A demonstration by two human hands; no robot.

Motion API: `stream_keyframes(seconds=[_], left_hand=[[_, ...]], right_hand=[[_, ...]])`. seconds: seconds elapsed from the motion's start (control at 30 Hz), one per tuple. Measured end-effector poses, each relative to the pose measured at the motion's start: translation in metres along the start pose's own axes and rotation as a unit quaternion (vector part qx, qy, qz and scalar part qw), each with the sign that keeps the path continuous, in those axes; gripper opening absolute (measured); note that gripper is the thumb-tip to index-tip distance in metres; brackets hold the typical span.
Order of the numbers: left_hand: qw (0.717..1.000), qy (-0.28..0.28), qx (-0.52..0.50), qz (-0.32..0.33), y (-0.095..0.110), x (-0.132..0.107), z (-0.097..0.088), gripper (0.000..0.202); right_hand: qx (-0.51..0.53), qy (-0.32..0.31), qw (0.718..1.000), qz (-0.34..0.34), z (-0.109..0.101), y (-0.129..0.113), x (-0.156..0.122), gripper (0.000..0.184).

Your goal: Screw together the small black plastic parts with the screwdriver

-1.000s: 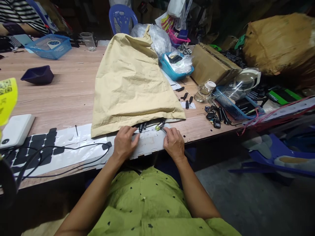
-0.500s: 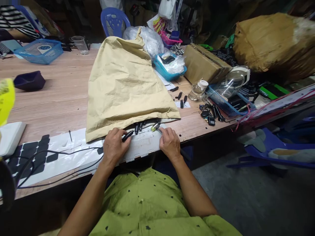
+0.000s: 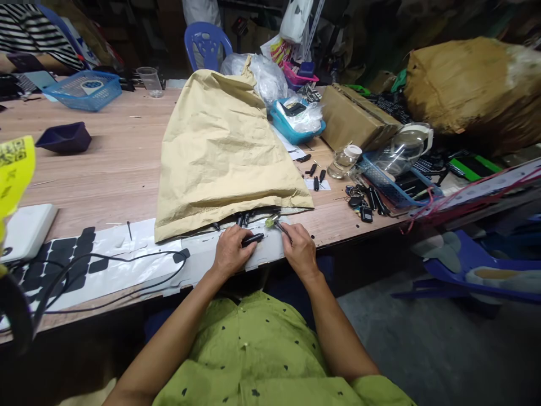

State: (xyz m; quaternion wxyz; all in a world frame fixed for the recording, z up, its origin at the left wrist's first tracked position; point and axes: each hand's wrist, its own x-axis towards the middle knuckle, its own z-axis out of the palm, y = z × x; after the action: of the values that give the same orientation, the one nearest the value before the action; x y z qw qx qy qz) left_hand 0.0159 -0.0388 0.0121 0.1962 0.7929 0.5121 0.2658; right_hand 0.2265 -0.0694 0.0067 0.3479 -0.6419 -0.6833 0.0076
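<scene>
My left hand (image 3: pixel 230 252) is closed around a small black plug-like part (image 3: pixel 252 239) at the near edge of the wooden table (image 3: pixel 114 163). My right hand (image 3: pixel 301 248) grips a screwdriver with a yellow-green handle (image 3: pixel 274 221), its tip pointing toward the black part. Both hands rest on a white sheet (image 3: pixel 198 256) that carries black solar cells (image 3: pixel 63 256) and a black cable (image 3: pixel 127 265). Just behind my hands lies a big tan paper sack (image 3: pixel 224 152), with several more black parts (image 3: pixel 244 218) poking out from under its hem.
A white box (image 3: pixel 25 228) and a yellow tag (image 3: pixel 12 172) sit at left. Farther back stand a dark tray (image 3: pixel 63 137), blue baskets (image 3: pixel 87 89), a plastic cup (image 3: pixel 150 80). Right of the sack: a cardboard box (image 3: pixel 355 115), a jar (image 3: pixel 344 160), a blue bin (image 3: pixel 393 186), small black parts (image 3: pixel 363 203).
My left hand reached under the sack's hem, took out a black part, then moved right with it toward the screwdriver. My right hand stayed in place.
</scene>
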Motion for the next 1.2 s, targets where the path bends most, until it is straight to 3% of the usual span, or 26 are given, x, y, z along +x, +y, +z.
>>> stream_keyframes(seconds=[0.3, 0.77, 0.87, 0.97, 1.1, 1.2], left_hand=[[1.0, 0.006, -0.018, 0.004, -0.003, 0.0, 0.004, 0.014], [1.0, 0.012, -0.006, -0.014, 0.0, 0.0, 0.007, 0.013], [1.0, 0.009, -0.008, -0.012, 0.001, 0.0, 0.008, 0.012], [1.0, 0.006, -0.02, -0.01, 0.002, 0.001, 0.007, 0.014], [0.999, -0.021, -0.032, -0.014, 0.004, 0.001, 0.001, 0.014], [0.997, -0.065, -0.041, 0.026, 0.004, -0.006, -0.008, 0.014]], right_hand=[[0.186, -0.028, 0.982, -0.012, -0.034, -0.03, -0.02, 0.029], [0.22, -0.07, 0.972, -0.044, -0.028, -0.046, -0.022, 0.031], [0.204, -0.068, 0.975, -0.055, -0.026, -0.046, -0.021, 0.03], [0.155, -0.025, 0.986, -0.053, -0.028, -0.035, -0.015, 0.028], [0.006, 0.024, 0.998, -0.053, -0.029, -0.007, -0.003, 0.03], [-0.081, 0.02, 0.995, -0.053, -0.025, 0.015, 0.004, 0.032]])
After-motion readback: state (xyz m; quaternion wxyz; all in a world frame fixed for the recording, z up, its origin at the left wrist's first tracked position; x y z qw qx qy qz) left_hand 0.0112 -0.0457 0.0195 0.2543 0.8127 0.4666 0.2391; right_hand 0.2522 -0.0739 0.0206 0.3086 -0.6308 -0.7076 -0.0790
